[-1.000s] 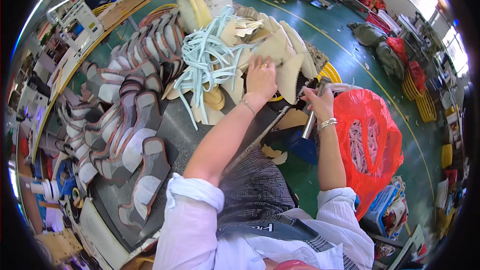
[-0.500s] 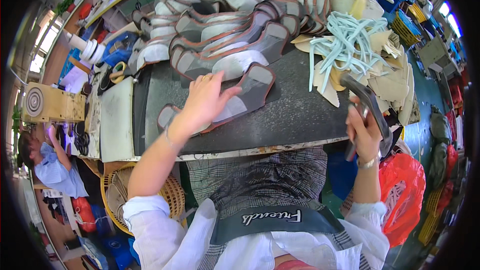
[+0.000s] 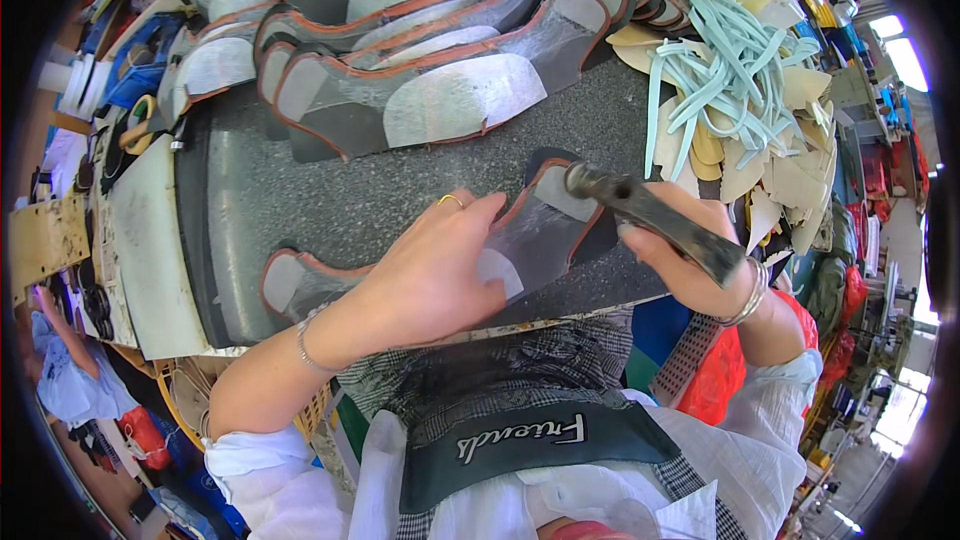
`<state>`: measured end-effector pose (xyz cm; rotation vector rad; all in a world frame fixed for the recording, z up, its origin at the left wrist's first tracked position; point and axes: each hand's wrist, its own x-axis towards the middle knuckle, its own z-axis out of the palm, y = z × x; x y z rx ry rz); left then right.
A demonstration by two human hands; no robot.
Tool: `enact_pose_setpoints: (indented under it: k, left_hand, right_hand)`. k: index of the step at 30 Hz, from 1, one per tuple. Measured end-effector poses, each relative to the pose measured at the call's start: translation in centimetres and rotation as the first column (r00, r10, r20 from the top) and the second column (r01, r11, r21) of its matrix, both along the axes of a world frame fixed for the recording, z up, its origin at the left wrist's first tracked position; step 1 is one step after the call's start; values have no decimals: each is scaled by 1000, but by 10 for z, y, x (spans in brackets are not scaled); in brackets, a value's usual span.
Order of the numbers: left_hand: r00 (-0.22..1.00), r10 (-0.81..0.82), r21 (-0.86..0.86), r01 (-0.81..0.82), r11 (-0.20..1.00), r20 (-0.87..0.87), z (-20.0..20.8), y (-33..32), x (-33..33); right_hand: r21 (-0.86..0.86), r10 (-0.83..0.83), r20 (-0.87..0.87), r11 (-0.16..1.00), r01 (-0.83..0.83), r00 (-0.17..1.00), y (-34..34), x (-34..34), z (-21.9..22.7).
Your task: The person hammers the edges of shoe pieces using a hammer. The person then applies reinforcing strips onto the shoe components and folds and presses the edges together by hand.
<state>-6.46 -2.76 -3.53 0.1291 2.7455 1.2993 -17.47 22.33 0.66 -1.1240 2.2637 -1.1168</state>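
A dark-grey shoe-upper piece (image 3: 545,230) with reddish-brown edges and pale grey patches lies on the black work surface near its front edge. My left hand (image 3: 430,265) rests on the middle of the piece, thumb and forefinger apart, hiding part of it. In my right hand (image 3: 690,275) is a hammer (image 3: 680,230), its dark metal head showing and its handle hidden by the hand. The hammer's round end is over the piece's right pale patch; whether it touches cannot be made out.
Several similar shoe-upper pieces (image 3: 460,95) lie overlapped behind my hands. Pale blue strips (image 3: 725,80) heap on cream-coloured scraps (image 3: 800,175) at the right. A white board (image 3: 150,240) lies left of the black surface (image 3: 370,190). Red plastic bags (image 3: 715,375) hang below at the right.
My right hand has brought the hammer leftward from the right side to over the piece. My left hand has stayed on the piece. The view has shifted closer to the work surface.
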Motion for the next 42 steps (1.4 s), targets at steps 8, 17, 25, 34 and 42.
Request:
enact_pose_setpoints:
  k: [8,17,25,34,42]
  left_hand:
    - [988,143,8,-144,990,62,-14,15,-36]
    - [993,-30,-286,-4,958,-114,-14,17,-49]
    - [928,291,246,-345,906,231,-21,5,-41]
    - [956,17,-122,-55,991,-294,-27,16,-8]
    - [933,-139,-294,38,955,-331,-17,16,-14]
  right_hand:
    - [342,132,35,930,-136,991,-16,-26,-4]
    - [371,138,56,917,-149,989,-17,-30,-2]
    - [316,213,-70,931,-181,975,-10,-30,-13]
    - [227,164,-90,964,-140,982,-25,-38,-4]
    - [394,416,-202,863,-315,887,-59,-52,13]
